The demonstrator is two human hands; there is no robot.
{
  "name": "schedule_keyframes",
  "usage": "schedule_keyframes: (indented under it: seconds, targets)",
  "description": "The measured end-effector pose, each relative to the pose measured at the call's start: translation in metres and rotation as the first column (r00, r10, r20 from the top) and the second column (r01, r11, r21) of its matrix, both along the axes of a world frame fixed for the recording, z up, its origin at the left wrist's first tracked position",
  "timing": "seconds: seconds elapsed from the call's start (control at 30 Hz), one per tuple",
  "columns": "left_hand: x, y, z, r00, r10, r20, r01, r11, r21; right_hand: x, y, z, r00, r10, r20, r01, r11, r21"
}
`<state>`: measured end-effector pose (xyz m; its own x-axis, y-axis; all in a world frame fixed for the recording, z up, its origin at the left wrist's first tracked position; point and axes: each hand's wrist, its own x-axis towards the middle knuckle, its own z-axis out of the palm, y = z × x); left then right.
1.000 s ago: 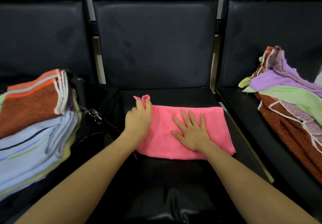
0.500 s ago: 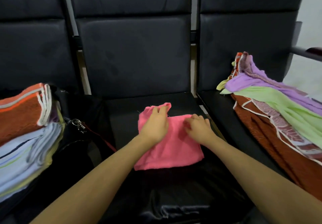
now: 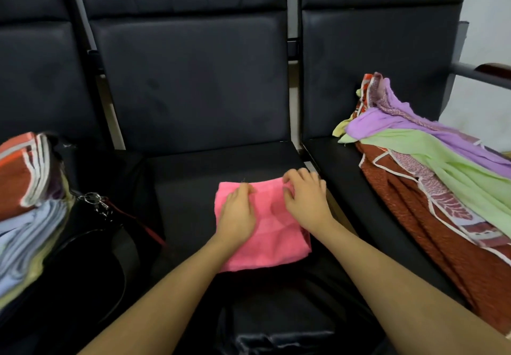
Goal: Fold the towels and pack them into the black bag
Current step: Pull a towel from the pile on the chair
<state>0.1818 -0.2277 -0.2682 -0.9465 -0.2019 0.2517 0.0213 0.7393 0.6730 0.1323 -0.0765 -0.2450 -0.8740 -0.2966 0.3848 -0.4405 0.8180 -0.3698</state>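
Pink towel lies on the middle black seat, now folded into a compact, roughly square bundle; a second ago it stretched wide across the cushion as a long band, and half a second ago its left end was being brought over. In the head view, the left hand rests on the towel's left half, palm down, fingers fairly straight and reaching the far edge. One second back that hand pinched a raised corner; that corner is now laid flat. The right hand sits on the far right corner with fingers bent, seemingly nipping the top layers there, though motion blur makes the pinch hard to confirm. Earlier it lay spread flat on the cloth.

To the left, the black bag sits beside the seat with a stack of folded towels touching it. On the right seat lies a loose pile of unfolded towels, purple and green over rust red. The camera has swung rightward, so a grey armrest now shows.
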Motion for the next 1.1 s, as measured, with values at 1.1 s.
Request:
schedule_keyframes:
  seconds: [1.1]
  targets:
    - [0.077, -0.068, 0.056, 0.898, 0.420, 0.132, -0.274, 0.768, -0.579, 0.060, -0.084, 0.038, 0.987, 0.029, 0.160, -0.027, 1.000, -0.013]
